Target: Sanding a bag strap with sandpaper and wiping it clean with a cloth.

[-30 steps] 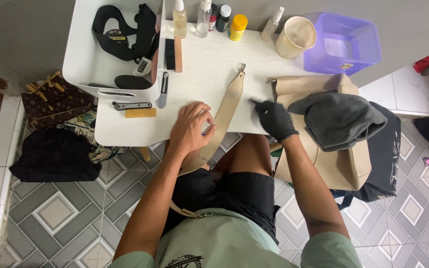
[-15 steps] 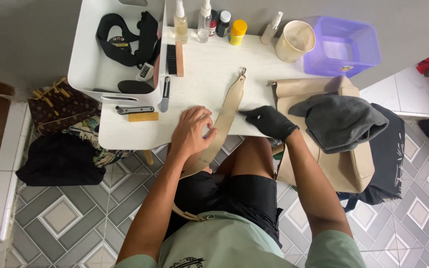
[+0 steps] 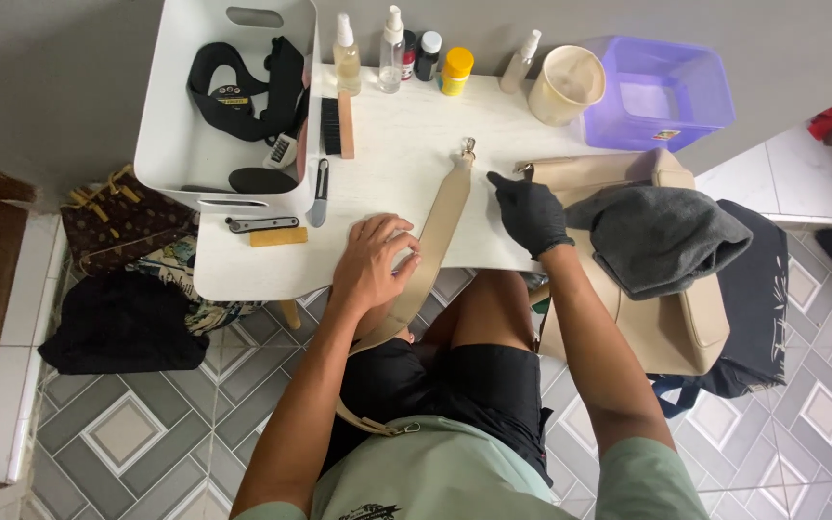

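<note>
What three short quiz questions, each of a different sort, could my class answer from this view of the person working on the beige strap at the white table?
1. True or false: the right hand wears a black glove.
2. Which thing lies under the bare left hand? A) the beige strap B) the grey cloth C) the purple tub
3. Fill in: the grey cloth rests on top of a beige ____.

Key:
1. True.
2. A: the left hand presses the strap against the white table.
3. Bag, which sits at the table's right end.
</note>
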